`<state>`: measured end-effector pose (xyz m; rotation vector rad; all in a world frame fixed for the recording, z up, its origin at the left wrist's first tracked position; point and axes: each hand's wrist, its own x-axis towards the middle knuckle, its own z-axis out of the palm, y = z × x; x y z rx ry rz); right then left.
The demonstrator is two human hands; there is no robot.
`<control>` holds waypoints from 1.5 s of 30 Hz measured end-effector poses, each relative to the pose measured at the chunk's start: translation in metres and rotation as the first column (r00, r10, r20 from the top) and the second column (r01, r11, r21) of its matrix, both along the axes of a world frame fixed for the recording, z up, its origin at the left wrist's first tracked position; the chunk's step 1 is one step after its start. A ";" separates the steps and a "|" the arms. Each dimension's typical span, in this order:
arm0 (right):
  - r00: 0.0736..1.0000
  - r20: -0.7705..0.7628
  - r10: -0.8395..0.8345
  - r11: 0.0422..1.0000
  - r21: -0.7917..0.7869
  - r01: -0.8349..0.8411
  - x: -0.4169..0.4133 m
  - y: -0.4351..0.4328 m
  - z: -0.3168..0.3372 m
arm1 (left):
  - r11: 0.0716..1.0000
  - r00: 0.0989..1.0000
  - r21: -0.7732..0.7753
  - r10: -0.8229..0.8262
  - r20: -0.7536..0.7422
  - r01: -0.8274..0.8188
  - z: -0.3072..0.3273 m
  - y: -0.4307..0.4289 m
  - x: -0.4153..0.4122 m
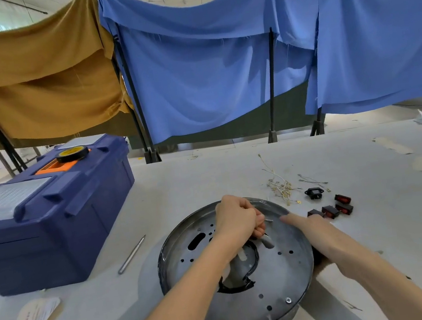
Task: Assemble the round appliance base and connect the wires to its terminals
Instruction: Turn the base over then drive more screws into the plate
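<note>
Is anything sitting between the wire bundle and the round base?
Nothing visible. The wire bundle lies on bare table just beyond the far rim of the round base; the black switches sit to its right, out of the way.

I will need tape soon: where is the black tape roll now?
In the head view, the black tape roll lies far left on top of the blue toolbox, over its orange handle.

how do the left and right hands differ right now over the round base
The left hand is curled, gripping a small metal part; the right hand holds nothing, fingers stretched straight. The left hand sits over the inner area of the round base; the right hand lies across its right rim. Both are bare and over the base.
</note>
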<state>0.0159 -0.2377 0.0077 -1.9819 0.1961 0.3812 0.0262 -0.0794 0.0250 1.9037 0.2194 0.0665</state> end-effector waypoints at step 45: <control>0.844 0.330 0.423 0.835 -0.503 -0.222 0.032 0.022 -0.001 | 0.833 0.978 0.521 -0.205 -0.028 0.189 0.000 -0.004 0.021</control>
